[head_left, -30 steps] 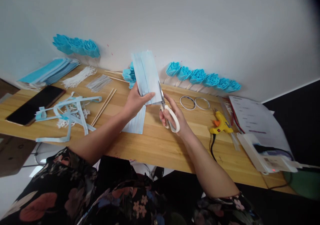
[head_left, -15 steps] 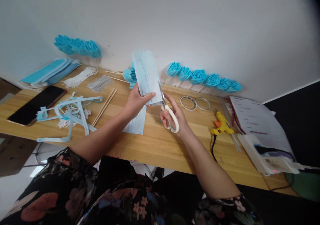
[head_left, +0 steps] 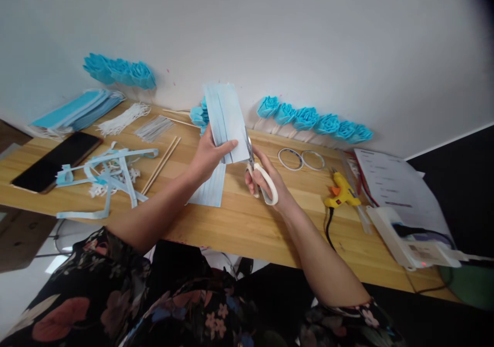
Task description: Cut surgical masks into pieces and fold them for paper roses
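My left hand (head_left: 208,156) pinches the lower end of a light blue face mask (head_left: 226,118) and holds it upright above the wooden table (head_left: 239,218). My right hand (head_left: 266,179) grips white-handled scissors (head_left: 259,174), their blades set against the mask's right edge. Another flat mask piece (head_left: 210,187) lies on the table under my left hand.
Cut blue strips (head_left: 104,174) and wooden sticks (head_left: 160,164) lie at the left, beside a black phone (head_left: 54,161) and a mask stack (head_left: 75,111). Blue paper-like flowers (head_left: 314,120) line the wall. Two rings (head_left: 301,158), a yellow glue gun (head_left: 341,192), papers (head_left: 393,187) and a power strip (head_left: 409,239) sit right.
The mask and both hands have dropped slightly. The scissors stay at the mask's right edge; otherwise nothing has shifted.
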Demonstrator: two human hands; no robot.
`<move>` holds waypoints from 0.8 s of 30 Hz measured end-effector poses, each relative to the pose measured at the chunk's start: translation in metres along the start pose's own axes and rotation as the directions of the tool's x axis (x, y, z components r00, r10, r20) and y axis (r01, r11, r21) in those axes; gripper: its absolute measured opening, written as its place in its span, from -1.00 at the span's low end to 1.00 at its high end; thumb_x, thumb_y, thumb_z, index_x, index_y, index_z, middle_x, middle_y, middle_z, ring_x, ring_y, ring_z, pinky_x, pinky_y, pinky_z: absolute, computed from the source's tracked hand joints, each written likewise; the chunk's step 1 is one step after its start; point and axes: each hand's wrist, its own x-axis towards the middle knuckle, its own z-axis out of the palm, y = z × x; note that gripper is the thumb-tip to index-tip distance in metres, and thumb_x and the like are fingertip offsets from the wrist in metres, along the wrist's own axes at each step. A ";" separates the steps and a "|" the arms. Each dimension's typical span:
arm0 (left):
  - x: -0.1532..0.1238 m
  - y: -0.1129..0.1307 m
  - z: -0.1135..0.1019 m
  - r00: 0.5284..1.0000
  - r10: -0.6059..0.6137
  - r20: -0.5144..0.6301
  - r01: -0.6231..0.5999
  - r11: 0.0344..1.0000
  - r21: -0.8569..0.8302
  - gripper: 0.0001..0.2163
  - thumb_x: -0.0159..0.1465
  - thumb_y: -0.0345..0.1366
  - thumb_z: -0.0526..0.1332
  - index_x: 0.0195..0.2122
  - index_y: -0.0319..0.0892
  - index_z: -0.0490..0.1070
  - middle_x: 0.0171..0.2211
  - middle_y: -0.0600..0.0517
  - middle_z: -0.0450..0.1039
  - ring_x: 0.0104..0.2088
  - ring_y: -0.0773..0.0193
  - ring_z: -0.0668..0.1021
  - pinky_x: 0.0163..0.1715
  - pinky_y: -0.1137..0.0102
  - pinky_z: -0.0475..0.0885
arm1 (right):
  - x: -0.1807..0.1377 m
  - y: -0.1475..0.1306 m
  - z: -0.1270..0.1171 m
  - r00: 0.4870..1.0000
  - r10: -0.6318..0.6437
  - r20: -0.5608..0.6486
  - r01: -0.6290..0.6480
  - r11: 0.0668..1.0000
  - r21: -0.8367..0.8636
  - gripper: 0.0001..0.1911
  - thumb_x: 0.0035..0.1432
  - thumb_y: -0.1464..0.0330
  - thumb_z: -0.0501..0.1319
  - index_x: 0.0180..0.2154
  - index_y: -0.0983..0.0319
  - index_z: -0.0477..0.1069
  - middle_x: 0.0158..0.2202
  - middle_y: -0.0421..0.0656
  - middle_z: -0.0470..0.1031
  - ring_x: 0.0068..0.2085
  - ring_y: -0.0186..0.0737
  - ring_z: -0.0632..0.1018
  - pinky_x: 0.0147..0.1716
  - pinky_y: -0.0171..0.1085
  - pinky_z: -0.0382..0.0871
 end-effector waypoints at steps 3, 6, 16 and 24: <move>-0.002 -0.001 0.002 1.000 0.011 0.009 -0.011 1.000 0.023 -0.38 0.02 -0.15 0.47 0.08 -0.17 0.32 0.08 -0.14 0.50 0.10 -0.09 0.54 0.13 -0.02 0.47 | 0.000 0.001 -0.001 1.000 -0.021 0.020 0.021 1.000 -0.004 0.10 0.10 -0.06 0.35 0.46 0.12 -0.15 -0.45 -0.30 0.44 -0.54 -0.39 0.41 -0.58 -0.35 0.27; -0.004 -0.002 0.003 0.999 0.029 0.021 -0.030 0.998 0.061 -0.40 0.02 -0.15 0.46 0.06 -0.17 0.32 0.08 -0.13 0.50 0.11 -0.09 0.53 0.15 -0.03 0.45 | 0.001 0.002 -0.002 1.000 -0.023 0.000 0.023 1.000 -0.007 0.10 0.11 -0.08 0.33 0.46 0.12 -0.17 -0.43 -0.28 0.46 -0.54 -0.40 0.42 -0.58 -0.35 0.27; -0.007 -0.005 0.005 0.996 0.059 0.070 -0.064 0.996 0.066 -0.45 0.12 -0.15 0.41 0.09 -0.16 0.30 0.07 -0.14 0.48 0.11 -0.07 0.53 0.13 -0.02 0.45 | 0.000 0.005 -0.002 0.998 -0.045 -0.032 0.045 0.999 -0.004 0.08 0.13 -0.08 0.32 0.46 0.15 -0.13 -0.43 -0.27 0.47 -0.55 -0.40 0.43 -0.60 -0.36 0.26; -0.006 -0.009 0.003 0.996 0.073 0.045 -0.075 0.996 0.048 -0.45 0.14 -0.15 0.40 0.13 -0.12 0.30 0.11 -0.12 0.47 0.14 -0.07 0.50 0.18 -0.02 0.42 | 0.002 0.006 -0.002 0.997 -0.053 -0.047 0.053 0.999 0.005 0.03 0.13 -0.08 0.32 0.44 0.11 -0.08 -0.46 -0.30 0.43 -0.59 -0.42 0.39 -0.65 -0.37 0.21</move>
